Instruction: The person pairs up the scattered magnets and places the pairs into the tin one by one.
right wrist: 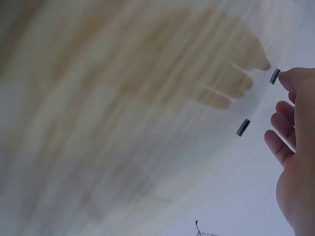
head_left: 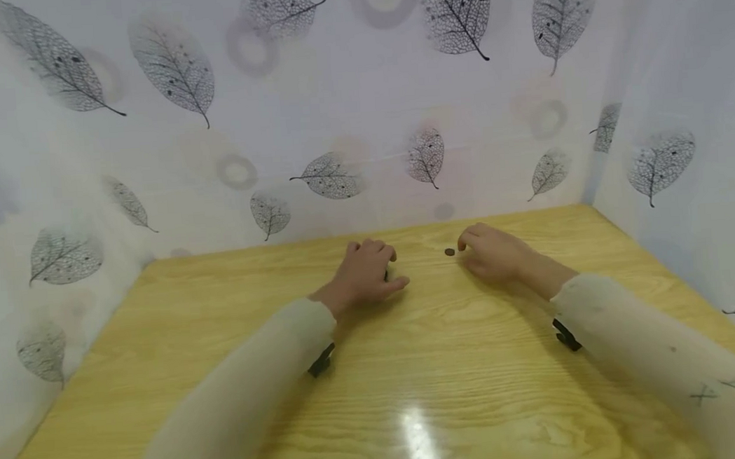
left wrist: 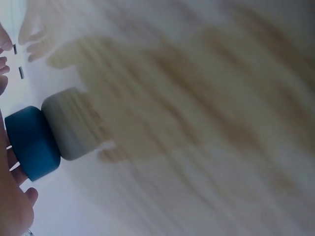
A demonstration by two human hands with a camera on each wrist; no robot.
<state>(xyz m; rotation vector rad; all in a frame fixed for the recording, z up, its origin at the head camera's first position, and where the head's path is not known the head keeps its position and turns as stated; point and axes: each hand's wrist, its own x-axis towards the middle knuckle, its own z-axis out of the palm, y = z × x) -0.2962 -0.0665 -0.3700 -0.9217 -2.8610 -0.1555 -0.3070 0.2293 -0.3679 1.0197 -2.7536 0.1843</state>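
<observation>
My left hand [head_left: 366,268] is low over the table, thumb stretched out to the right and fingers slightly bent. Between thumb and fingers shows a dark sliver; the left wrist view reveals it as a short blue cylinder [left wrist: 32,142], its kind unclear, standing beside the palm. Whether the hand touches it I cannot tell. To the right, my right hand [head_left: 495,250] has its fingers loosely bent, just right of a small dark disc [head_left: 449,252]. Two thin discs appear in the right wrist view: one disc [right wrist: 274,75] by a fingertip, another disc [right wrist: 243,127] farther off.
A glossy wooden-patterned tabletop [head_left: 426,366] lies beneath both hands and mirrors them. White leaf-printed curtains [head_left: 360,103] enclose the back and sides. Both forearms wear pale sleeves, with a dark device [head_left: 566,334] under the right cuff and another dark device [head_left: 321,359] under the left.
</observation>
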